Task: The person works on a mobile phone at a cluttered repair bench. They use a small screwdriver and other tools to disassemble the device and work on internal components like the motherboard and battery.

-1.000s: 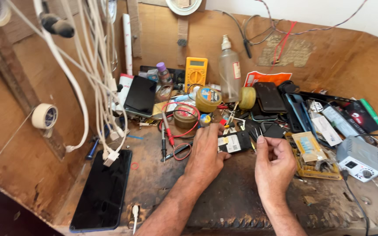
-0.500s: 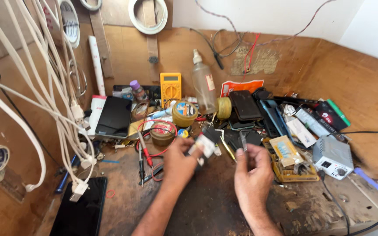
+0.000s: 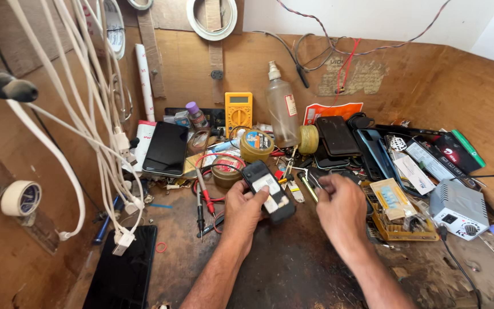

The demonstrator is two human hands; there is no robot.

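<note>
Right now my left hand (image 3: 246, 207) grips the small black opened handset (image 3: 269, 191) over the dark wooden table (image 3: 293, 269), its long axis slanting away to my left, while my right hand (image 3: 341, 207), loosely curled just beside it, pinches thin metal tweezers (image 3: 311, 184).

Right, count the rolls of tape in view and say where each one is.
3 that I can tell: a white roll hanging on the back wall, another white roll on the left wall, and a yellowish roll beside the clear bottle. The clutter may hide more.
</note>
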